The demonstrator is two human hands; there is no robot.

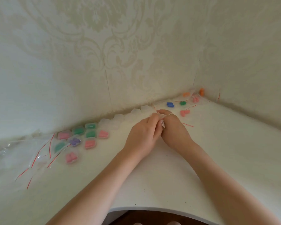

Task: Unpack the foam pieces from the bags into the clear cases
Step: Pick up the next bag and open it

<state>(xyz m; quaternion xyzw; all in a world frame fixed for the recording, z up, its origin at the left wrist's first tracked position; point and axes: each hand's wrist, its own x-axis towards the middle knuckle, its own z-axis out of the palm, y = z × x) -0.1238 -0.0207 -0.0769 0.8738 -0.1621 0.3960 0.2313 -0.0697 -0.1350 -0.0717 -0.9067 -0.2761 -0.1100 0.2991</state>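
At the lower left of the frame we note a heap of emptied bags (pixel 21 153), thin glossy film with red seal strips, apparently set aside there as spent packaging. Just right of it, at mid left, sits a cluster of filled cases (pixel 81 138): small, rounded, clear plastic boxes showing pink, green and purple foam within, grouped away from the working area, which we judge to be the finished stock. Along the wall line runs a row of empty clear cases (pixel 120 119), translucent and hard to separate from the pale worktop (pixel 152 184), ready to hand.

At centre, the left hand (pixel 143 135) and the right hand (pixel 173 127) meet, fingertips pinching a small clear bag (pixel 161 117) between them; we judge they are pulling its mouth open. Its contents cannot be made out. A ring shows on the right hand.

At the upper right, toward the corner, lie the unopened foam pieces (pixel 183 108), soft, matte, stubby plugs in blue, green, pink and orange, some visibly bagged, the supply awaiting unpacking.
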